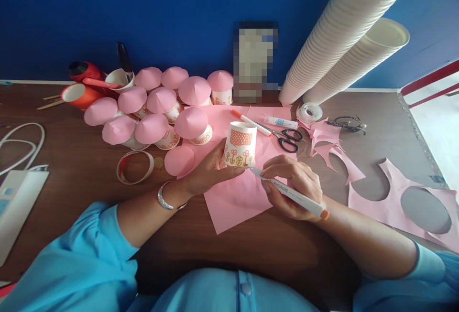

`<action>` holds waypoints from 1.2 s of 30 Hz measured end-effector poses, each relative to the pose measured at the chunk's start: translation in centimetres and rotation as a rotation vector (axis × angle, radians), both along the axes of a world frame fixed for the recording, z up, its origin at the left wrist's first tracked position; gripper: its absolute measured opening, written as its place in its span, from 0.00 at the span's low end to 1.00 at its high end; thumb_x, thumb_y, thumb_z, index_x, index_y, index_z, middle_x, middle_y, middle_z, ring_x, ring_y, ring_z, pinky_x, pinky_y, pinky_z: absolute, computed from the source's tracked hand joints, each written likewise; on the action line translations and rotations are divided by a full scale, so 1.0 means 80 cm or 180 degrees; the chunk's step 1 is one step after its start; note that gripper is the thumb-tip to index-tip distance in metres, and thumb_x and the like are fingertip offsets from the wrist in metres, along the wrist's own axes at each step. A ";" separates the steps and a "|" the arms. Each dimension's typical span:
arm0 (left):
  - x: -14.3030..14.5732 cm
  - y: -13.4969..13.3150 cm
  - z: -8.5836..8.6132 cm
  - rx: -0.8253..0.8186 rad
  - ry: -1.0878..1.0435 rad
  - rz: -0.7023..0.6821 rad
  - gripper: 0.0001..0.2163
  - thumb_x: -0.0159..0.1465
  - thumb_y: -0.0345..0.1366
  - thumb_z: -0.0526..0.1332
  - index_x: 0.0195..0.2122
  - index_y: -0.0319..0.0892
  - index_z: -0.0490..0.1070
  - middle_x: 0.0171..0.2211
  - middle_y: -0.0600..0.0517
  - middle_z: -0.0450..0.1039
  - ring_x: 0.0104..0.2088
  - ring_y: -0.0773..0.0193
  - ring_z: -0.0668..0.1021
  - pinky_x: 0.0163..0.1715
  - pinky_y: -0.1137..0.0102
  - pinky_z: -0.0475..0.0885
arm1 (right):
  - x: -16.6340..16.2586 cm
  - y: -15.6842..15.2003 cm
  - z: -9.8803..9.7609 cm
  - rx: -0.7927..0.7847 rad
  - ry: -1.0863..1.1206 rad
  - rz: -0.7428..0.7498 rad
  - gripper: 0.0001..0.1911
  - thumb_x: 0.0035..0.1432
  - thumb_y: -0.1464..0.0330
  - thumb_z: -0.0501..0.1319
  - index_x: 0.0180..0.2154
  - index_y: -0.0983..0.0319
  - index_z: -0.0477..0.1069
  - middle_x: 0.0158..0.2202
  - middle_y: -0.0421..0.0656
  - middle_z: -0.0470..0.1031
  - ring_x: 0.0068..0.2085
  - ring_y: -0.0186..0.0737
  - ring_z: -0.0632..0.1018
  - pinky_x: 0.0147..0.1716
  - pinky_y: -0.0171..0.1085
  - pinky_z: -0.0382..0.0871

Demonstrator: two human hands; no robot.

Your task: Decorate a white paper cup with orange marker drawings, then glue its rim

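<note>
My left hand (215,168) is closed round the lower left side of a white paper cup (240,144), its thumb along the bottom. Orange crosshatching and a row of red and yellow flowers are drawn on the cup. In my right hand (294,185) is a white marker (296,195) with an orange end, its tip at or very close to the cup's lower edge; whether they touch I cannot tell. Pink paper (233,202) lies beneath both hands. Just behind the cup are a red-and-white marker (253,123), a glue tube (279,121) and black-handled scissors (289,140).
Several cups with pink cone tops (156,128) crowd the back left. Two tall stacks of paper cups (337,35) lean on the blue wall. Pink paper offcuts (387,202), a tape roll (309,112) and a cut cup ring (120,166) lie around.
</note>
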State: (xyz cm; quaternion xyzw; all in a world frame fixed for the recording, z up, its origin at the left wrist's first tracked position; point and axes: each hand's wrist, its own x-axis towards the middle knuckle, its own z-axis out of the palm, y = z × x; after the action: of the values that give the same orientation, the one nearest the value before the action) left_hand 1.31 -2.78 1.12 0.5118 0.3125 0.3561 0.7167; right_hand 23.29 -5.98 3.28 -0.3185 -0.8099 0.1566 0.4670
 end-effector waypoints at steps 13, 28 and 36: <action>-0.001 0.000 -0.003 -0.0048 -0.0063 -0.0021 0.21 0.62 0.39 0.73 0.54 0.44 0.71 0.51 0.44 0.77 0.54 0.49 0.76 0.53 0.58 0.72 | 0.000 0.000 0.000 -0.0039 0.0096 -0.0039 0.12 0.60 0.77 0.62 0.44 0.59 0.71 0.31 0.41 0.77 0.30 0.38 0.81 0.28 0.35 0.77; 0.001 -0.001 -0.002 -0.0014 -0.0034 0.0112 0.21 0.61 0.39 0.73 0.54 0.46 0.71 0.55 0.45 0.76 0.58 0.48 0.75 0.54 0.57 0.72 | -0.002 -0.003 0.003 -0.0099 0.0021 -0.0026 0.08 0.60 0.76 0.61 0.40 0.59 0.70 0.29 0.40 0.76 0.27 0.36 0.78 0.26 0.34 0.74; -0.003 -0.002 -0.005 -0.0028 0.0044 0.0054 0.23 0.62 0.39 0.73 0.56 0.46 0.69 0.55 0.45 0.74 0.57 0.50 0.74 0.53 0.61 0.71 | -0.002 -0.003 0.006 -0.0135 0.0003 0.0001 0.07 0.61 0.76 0.60 0.40 0.59 0.69 0.28 0.40 0.76 0.27 0.35 0.78 0.26 0.33 0.73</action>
State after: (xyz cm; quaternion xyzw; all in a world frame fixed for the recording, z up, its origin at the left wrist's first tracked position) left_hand 1.07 -2.90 0.74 0.5083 0.3234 0.3573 0.7137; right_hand 23.10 -6.26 3.74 -0.3281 -0.8062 0.1739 0.4605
